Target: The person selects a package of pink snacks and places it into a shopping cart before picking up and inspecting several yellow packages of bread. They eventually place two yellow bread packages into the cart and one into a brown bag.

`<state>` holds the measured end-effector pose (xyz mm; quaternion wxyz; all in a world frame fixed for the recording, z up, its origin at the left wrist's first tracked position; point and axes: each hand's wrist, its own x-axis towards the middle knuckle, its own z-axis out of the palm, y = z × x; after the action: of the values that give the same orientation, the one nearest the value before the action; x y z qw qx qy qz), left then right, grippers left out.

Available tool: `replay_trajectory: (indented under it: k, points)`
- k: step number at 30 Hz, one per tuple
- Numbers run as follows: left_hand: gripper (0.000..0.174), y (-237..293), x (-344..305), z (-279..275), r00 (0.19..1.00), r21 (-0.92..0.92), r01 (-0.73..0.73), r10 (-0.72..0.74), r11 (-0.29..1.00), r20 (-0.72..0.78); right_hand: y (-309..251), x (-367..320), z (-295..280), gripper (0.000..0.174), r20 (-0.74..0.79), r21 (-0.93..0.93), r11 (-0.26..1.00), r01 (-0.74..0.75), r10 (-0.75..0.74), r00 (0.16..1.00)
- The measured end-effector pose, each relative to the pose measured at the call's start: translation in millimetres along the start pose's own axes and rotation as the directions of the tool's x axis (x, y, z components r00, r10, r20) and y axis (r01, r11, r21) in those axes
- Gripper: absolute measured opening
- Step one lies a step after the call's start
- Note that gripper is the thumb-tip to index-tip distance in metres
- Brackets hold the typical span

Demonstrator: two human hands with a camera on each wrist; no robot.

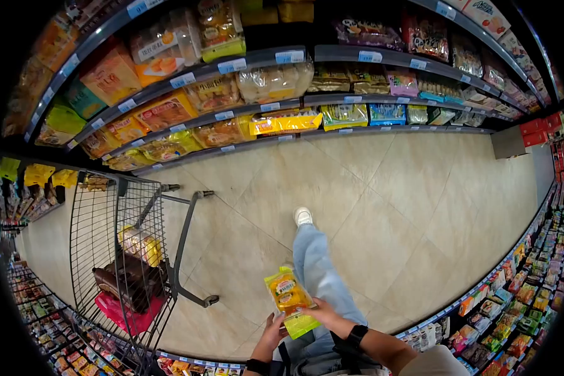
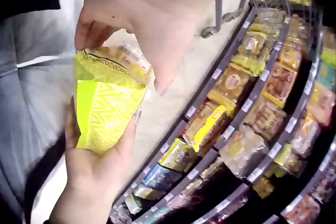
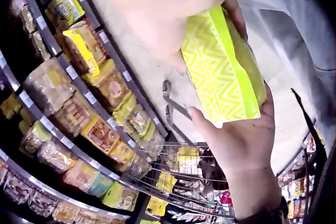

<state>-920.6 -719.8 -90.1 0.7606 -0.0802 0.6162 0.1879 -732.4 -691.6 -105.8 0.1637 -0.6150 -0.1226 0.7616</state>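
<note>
- Both hands sit closest to the head camera, low in the frame. The left hand (image 1: 273,332) and right hand (image 1: 323,311) share one yellow-green snack packet (image 1: 288,297), held in the air in front of the body.
- Left fingers (image 3: 202,118) curl round the packet's green end from below, with the thumb on the opposite face. Right fingers (image 2: 125,142) cup the same end from the other side. Neither hand is spread.
- Long axis: it runs from the green end inside the fingers up and away to the yellow end, which projects free beyond the fingertips. Both hands are equally near the packet, and both touch it.
- Shopping cart (image 1: 100,213): it stands to the left of the left fingers, well apart, on the tiled floor (image 1: 388,207). Stocked shelves (image 1: 282,135) lie beyond the fingertips.
- Hidden or unclear: the packet's print is blurred, and the palms cover part of the green end. The cart's contents cannot be identified, and both forearms are cut off at the frame edge.
</note>
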Motion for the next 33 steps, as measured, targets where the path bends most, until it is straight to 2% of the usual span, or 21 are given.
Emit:
replay_trajectory:
  k: [1,4,6,14,17,20,25,29,33]
  points:
    - [0.089,-6,0,2,0.997,0.009,0.032,-0.031,0.999,-0.066,11,4,-1,0.050,-0.005,-0.063,0.998,-0.019,0.018,1.000]
    - [0.093,-27,20,-6,0.992,-0.038,0.106,-0.109,0.994,-0.071,47,18,-10,0.054,-0.050,-0.265,0.964,-0.034,0.022,0.999]
    - [0.094,-38,32,-10,0.985,-0.081,0.146,-0.153,0.986,-0.086,44,16,-11,0.054,-0.061,-0.292,0.956,-0.038,0.021,0.998]
    - [0.081,-60,50,-10,0.999,-0.159,0.025,-0.031,0.987,-0.033,53,19,-16,0.056,-0.041,-0.349,0.935,0.068,-0.087,0.995]
    - [0.077,-71,57,-20,1.000,-0.155,0.022,-0.025,0.988,-0.018,48,13,-17,0.056,-0.066,-0.438,0.899,0.032,-0.068,0.995]
    - [0.075,-73,60,-23,1.000,-0.142,0.014,-0.013,0.990,0.005,29,1,-13,0.056,-0.067,-0.426,0.904,0.045,-0.081,0.994]
    - [0.071,-67,54,-18,1.000,-0.131,0.015,-0.014,0.991,0.011,58,12,-17,0.058,-0.079,-0.393,0.918,0.062,-0.101,0.992]
    - [0.071,-64,49,-16,1.000,-0.126,-0.002,0.005,0.992,0.021,51,11,-19,0.064,-0.030,-0.442,0.892,0.094,-0.120,0.992]
    - [0.076,-63,56,-20,0.998,-0.120,-0.024,0.031,0.992,0.051,33,3,-14,0.058,-0.054,-0.322,0.940,0.116,-0.140,0.989]
